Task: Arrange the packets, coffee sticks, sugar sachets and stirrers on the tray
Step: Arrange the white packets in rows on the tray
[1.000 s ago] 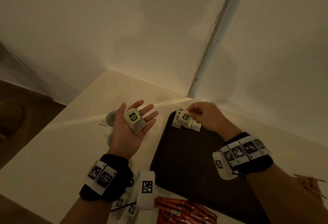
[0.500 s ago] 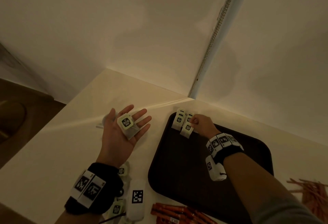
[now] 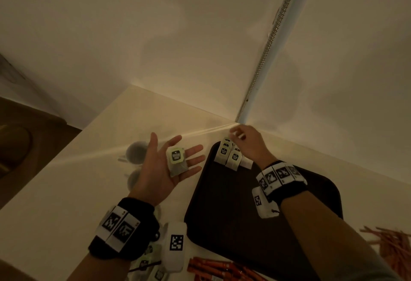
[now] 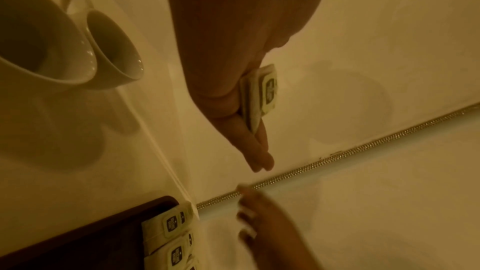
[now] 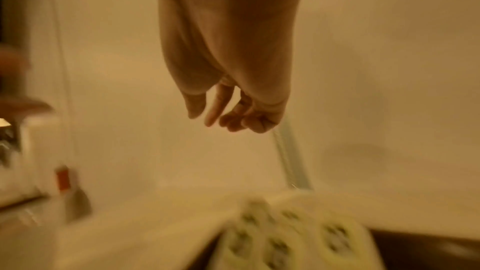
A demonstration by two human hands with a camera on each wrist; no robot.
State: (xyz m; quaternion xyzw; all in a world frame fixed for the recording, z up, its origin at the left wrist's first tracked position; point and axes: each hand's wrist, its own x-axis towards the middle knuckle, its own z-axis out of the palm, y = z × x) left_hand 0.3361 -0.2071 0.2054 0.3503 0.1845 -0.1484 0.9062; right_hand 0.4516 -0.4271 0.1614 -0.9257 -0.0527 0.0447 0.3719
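Note:
My left hand (image 3: 161, 167) lies palm up beside the tray, fingers straight, with a small stack of pale green tea packets (image 3: 176, 161) resting on it; the left wrist view shows that stack (image 4: 262, 93) edge-on. Several matching packets (image 3: 228, 154) lie overlapped in the far left corner of the dark brown tray (image 3: 233, 214). Over that corner hovers my right hand (image 3: 239, 135), its fingers loosely curled and empty, as the right wrist view (image 5: 228, 114) confirms. The rows under it (image 5: 285, 239) are blurred.
Two white cups (image 4: 52, 48) stand on the counter left of my left hand. Red coffee sticks (image 3: 213, 267) lie at the tray's near edge, wooden stirrers (image 3: 391, 243) at the right, more packets (image 3: 146, 260) under my left wrist. Walls meet just behind the tray.
My right hand has come off the packets on the tray and risen toward the far corner, empty. The left hand stays palm up with its packets.

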